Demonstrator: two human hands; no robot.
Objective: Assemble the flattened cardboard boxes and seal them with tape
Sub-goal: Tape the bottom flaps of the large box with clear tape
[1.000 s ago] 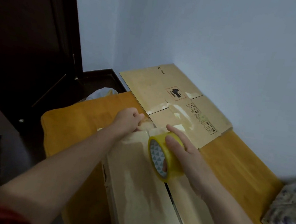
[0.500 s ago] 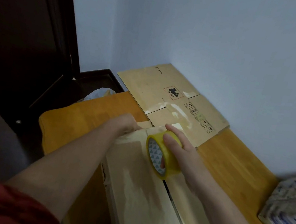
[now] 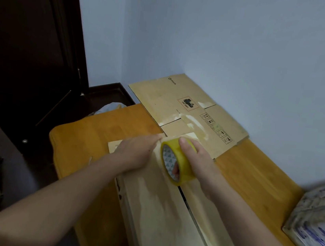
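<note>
Wooden table (image 3: 98, 135) against a pale wall. Your right hand (image 3: 199, 163) grips the yellow tape roll (image 3: 181, 158) at the far end of the box (image 3: 166, 216) seam. Your left hand (image 3: 137, 152) rests touching it, though you cannot tell its grip. A flattened box (image 3: 161, 95) lies beyond.

Left hand (image 3: 133, 153) outstretched, right hand (image 3: 197, 160) curled

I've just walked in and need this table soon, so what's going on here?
A person is sealing a pale cardboard box on the orange wooden table. The right hand holds a yellow roll of tape in its grip at the box's far end, and the left hand rests on the box top beside it. The seam between the top flaps is not yet taped. A flattened brown cardboard box lies beyond, by the wall.
</note>
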